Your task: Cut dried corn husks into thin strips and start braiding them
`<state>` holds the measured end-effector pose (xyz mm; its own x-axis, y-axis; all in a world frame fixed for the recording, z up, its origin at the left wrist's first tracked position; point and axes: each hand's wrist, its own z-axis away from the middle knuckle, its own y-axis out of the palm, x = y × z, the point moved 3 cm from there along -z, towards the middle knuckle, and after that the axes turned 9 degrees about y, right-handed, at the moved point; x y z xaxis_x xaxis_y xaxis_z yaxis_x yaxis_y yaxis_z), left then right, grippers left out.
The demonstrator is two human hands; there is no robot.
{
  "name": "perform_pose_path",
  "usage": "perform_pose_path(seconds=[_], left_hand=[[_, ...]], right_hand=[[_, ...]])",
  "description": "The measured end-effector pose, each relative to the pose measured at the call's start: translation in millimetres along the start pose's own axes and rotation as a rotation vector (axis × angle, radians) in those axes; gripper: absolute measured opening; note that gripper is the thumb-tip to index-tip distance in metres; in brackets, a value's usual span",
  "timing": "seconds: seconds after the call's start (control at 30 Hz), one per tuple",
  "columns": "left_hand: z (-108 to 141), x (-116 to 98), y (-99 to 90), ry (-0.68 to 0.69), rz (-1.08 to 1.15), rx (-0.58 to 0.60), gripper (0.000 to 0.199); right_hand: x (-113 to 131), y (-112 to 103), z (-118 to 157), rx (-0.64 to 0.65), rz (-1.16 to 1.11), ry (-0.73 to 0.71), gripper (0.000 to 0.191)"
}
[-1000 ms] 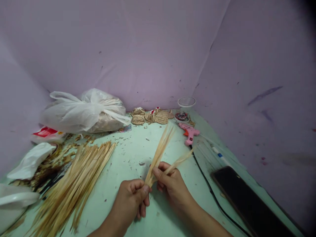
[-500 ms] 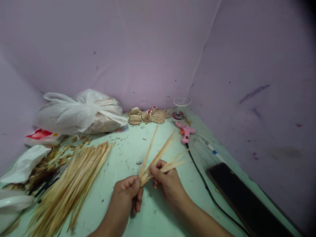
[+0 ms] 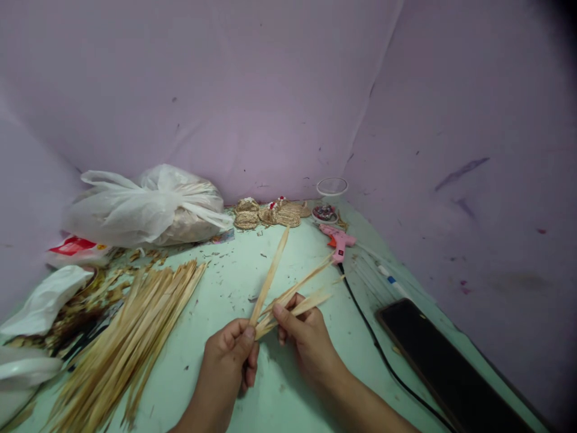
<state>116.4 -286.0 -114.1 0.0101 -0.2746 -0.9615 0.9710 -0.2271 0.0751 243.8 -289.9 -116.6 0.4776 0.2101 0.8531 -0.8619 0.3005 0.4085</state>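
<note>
Several pale dried plant strips (image 3: pixel 271 273) fan out from a shared base between my hands, low in the middle of the view. My left hand (image 3: pixel 232 349) pinches them at that base, thumb on top. Close beside it, my right hand (image 3: pixel 304 337) is closed on the strips that slant to the right, its thumb pressed over them. One wide strip stands up apart from the others, pointing toward the wall. To the left lies a thick bundle of similar long strips (image 3: pixel 130 337), touched by neither hand.
A pink glue gun (image 3: pixel 338 240) with a black cord lies at the right, near a dark phone-like slab (image 3: pixel 442 361). Woven pieces (image 3: pixel 283 214) with red beads and a beads-filled tub (image 3: pixel 325 213) line the back wall. A full white plastic bag (image 3: pixel 148 207) stands at back left.
The wide strip now shows its broad face, and the middle strips have swung lower to the right, toward the glue gun. Both hands have hardly moved.
</note>
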Motion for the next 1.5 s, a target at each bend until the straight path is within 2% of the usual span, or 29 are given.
perform_pose_path(seconds=[0.43, 0.6, 0.77, 1.13, 1.3, 1.5], left_hand=[[-1.4, 2.4, 0.3, 0.004, 0.067, 0.008, 0.035], [-2.1, 3.5, -1.5, 0.023, 0.098, -0.01, 0.033], [-1.2, 4.1, -1.4, 0.008, 0.154, -0.048, 0.032], [-1.3, 5.8, -2.5, 0.0, 0.14, -0.058, 0.031], [-0.6, 3.8, -3.6, 0.009, 0.139, -0.084, 0.028], [-0.7, 5.5, -0.8, -0.034, 0.103, -0.027, 0.035]], right_hand=[[-3.1, 0.5, 0.3, -0.029, -0.141, 0.054, 0.034], [-3.0, 2.0, -0.4, -0.021, -0.141, 0.059, 0.034], [-0.2, -0.3, 1.0, -0.082, -0.079, 0.034, 0.029], [-1.8, 2.9, 3.6, -0.003, -0.029, -0.022, 0.027], [2.7, 8.3, 8.0, 0.078, 0.019, -0.045, 0.027], [2.8, 7.9, 9.2, 0.014, 0.032, -0.001, 0.032]])
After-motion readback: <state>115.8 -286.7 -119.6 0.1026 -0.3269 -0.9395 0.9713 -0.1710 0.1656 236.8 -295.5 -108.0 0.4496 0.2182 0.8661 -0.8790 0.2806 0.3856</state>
